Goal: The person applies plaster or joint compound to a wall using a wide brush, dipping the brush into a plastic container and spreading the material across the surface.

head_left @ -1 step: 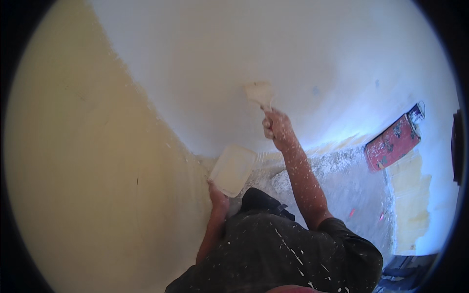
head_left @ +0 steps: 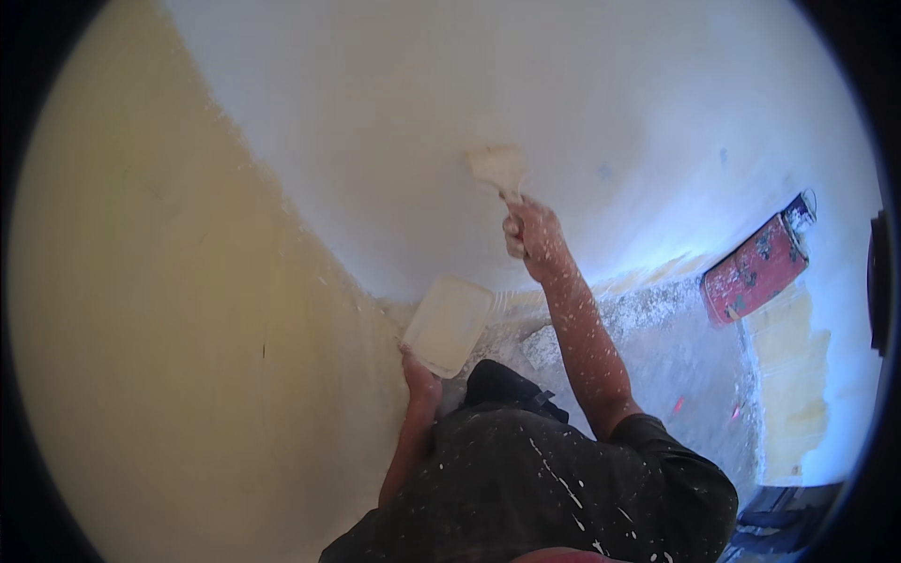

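My right hand (head_left: pixel 535 236) is closed around the handle of a wide, flat paintbrush (head_left: pixel 496 167). Its pale, cream-coloured head is up against the white-painted wall (head_left: pixel 375 122), though whether the bristles touch cannot be told. Lower and to the left, my left hand (head_left: pixel 422 377) grips the near edge of a shallow, rectangular white tray (head_left: pixel 449 325), which is tilted. The fingers under the tray are hidden. White specks cover my right forearm and dark shirt.
A yellow wall (head_left: pixel 178 310) fills the left side. At the right stands a red, paint-chipped drum (head_left: pixel 755 272) with a small dark can (head_left: pixel 800 214) on it. White splatter marks the grey floor (head_left: pixel 648 352). Dark objects (head_left: pixel 788 516) lie at the lower right.
My right hand and the paintbrush have moved slightly upward along the wall. The tray and my left hand are nearly where they were.
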`<action>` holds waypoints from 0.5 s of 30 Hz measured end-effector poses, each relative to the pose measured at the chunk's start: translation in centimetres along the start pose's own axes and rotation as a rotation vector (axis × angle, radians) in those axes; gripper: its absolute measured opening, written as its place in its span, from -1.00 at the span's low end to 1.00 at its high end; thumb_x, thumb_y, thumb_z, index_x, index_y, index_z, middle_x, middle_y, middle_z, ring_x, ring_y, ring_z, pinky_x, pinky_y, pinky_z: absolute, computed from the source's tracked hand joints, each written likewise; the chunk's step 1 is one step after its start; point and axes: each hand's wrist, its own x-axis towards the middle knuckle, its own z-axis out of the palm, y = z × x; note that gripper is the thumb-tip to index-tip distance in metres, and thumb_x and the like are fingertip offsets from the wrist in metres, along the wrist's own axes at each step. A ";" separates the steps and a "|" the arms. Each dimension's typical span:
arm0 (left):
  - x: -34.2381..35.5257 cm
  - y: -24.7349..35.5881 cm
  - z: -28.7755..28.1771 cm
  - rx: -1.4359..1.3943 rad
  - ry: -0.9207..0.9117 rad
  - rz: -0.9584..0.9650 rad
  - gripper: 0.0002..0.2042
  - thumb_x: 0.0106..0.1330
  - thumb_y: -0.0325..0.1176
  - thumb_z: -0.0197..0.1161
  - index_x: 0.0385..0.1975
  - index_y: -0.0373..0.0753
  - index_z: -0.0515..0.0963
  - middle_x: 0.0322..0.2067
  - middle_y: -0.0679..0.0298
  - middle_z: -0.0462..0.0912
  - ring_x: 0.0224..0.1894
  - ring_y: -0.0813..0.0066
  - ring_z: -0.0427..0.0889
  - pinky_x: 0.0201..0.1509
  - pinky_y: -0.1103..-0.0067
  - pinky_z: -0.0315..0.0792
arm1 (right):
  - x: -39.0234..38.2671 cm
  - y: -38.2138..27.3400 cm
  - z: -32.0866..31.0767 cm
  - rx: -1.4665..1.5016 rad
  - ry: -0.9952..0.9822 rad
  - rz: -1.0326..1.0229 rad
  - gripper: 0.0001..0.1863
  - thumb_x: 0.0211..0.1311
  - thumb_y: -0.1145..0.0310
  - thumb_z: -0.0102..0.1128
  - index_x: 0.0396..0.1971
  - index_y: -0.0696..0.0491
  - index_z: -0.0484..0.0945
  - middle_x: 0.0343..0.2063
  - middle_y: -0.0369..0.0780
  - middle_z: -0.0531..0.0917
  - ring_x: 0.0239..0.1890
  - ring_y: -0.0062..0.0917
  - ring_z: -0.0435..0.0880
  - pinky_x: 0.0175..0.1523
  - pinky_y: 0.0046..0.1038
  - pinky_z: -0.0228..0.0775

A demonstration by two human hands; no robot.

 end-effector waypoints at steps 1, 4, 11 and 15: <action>0.3 0.0 0.2 -0.008 0.005 -0.019 -0.40 0.42 0.07 -0.31 0.21 -0.34 0.14 0.17 0.05 0.30 0.18 0.20 0.34 0.23 0.35 0.26 | -0.1 -1.2 0.7 -0.001 -0.012 -0.037 -0.84 0.22 0.27 0.00 -0.30 0.03 0.37 -0.70 -0.39 0.30 -0.79 -0.74 0.18 -0.71 -0.65 -0.04; 0.5 -0.1 0.7 0.001 0.013 -0.037 -0.40 0.42 0.07 -0.32 0.21 -0.34 0.14 0.17 0.05 0.30 0.19 0.20 0.34 0.24 0.36 0.25 | -0.1 -3.5 2.1 0.007 -0.041 -0.109 -0.82 0.23 0.28 -0.03 -0.26 0.04 0.36 -0.71 -0.40 0.28 -0.78 -0.74 0.18 -0.71 -0.65 -0.04; -0.4 0.6 1.5 0.018 -0.034 -0.052 -0.41 0.42 0.05 -0.32 0.22 -0.34 0.13 0.17 0.05 0.29 0.20 0.20 0.32 0.24 0.35 0.25 | 0.7 3.2 -0.4 0.084 -0.002 -0.008 -0.76 0.25 0.28 -0.05 -0.12 0.00 0.32 -0.71 -0.40 0.26 -0.79 -0.73 0.17 -0.71 -0.65 -0.03; -0.8 0.9 1.1 0.023 -0.049 -0.027 -0.41 0.42 0.05 -0.32 0.22 -0.34 0.13 0.18 0.05 0.28 0.21 0.20 0.31 0.25 0.37 0.24 | 1.5 9.2 -3.0 0.139 0.124 0.063 -0.77 0.26 0.28 -0.06 -0.11 -0.04 0.30 -0.70 -0.41 0.27 -0.78 -0.73 0.18 -0.72 -0.65 -0.01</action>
